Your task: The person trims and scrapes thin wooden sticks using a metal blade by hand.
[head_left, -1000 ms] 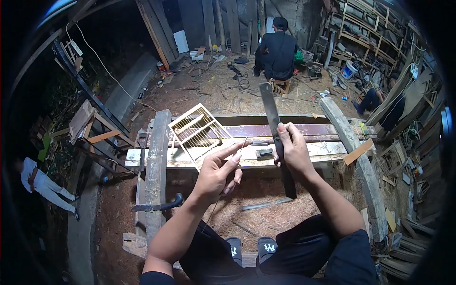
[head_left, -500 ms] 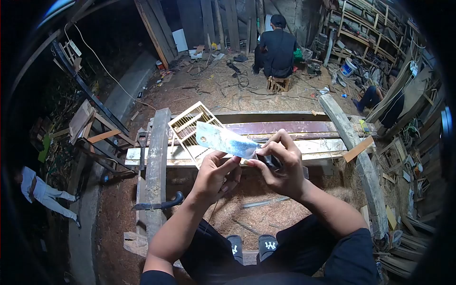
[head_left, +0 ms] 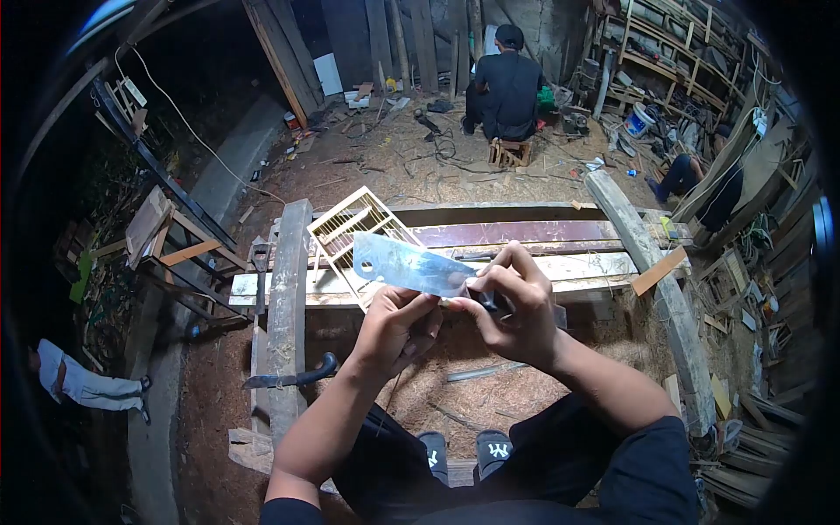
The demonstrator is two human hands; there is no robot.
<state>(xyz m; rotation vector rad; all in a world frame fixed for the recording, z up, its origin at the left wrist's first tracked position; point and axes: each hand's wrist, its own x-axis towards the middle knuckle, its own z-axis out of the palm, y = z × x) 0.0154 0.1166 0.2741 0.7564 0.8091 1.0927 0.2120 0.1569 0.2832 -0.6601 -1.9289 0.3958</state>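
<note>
Blade (head_left: 407, 265), broad, silvery and glossy, round-holed near one end.

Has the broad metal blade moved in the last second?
Yes, leftward: the broad metal blade, in the right hand, now overlaps the barred wooden cage in view. A second ago it stood clear to the cage's right.
</note>
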